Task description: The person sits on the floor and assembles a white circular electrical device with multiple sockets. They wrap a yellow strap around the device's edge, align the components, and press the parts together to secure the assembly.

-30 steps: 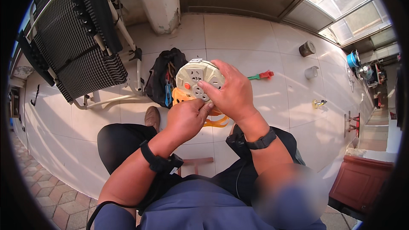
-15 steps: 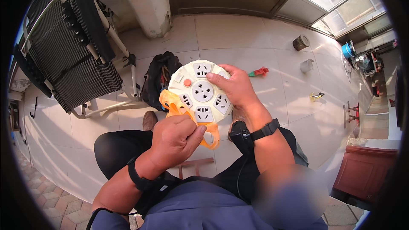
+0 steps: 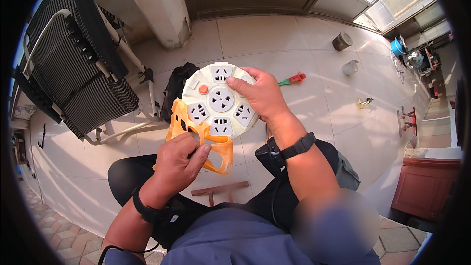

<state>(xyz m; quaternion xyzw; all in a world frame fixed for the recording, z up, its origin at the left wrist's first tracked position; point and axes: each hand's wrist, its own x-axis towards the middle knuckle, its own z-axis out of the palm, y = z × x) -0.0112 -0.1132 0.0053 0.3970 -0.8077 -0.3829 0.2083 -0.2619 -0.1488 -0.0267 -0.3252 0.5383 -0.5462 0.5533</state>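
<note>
A round cream-coloured power strip [image 3: 221, 99] is held up in front of me, its grey socket plates and an orange-red button turned to my view. My right hand [image 3: 267, 97] grips its right edge, thumb on the front face and fingers behind. Pinched in my left hand [image 3: 179, 159] is an orange plastic frame [image 3: 225, 150] with large openings. The frame lies against the strip's lower left edge; whether the two are joined I cannot tell. Part of the frame is hidden behind my left fingers.
A folding mesh chair [image 3: 81, 64] stands at left, near a black bag [image 3: 176, 86]. Beyond my right hand lies a screwdriver-like tool [image 3: 293, 79] with a red-green handle. A dark can [image 3: 342, 41], a translucent cup [image 3: 350, 67] and a small yellow item [image 3: 364, 102] sit farther right.
My left hand has moved left and down with the orange frame, showing more of the frame and of the lower left socket. The power strip has shifted slightly left in my right hand.
</note>
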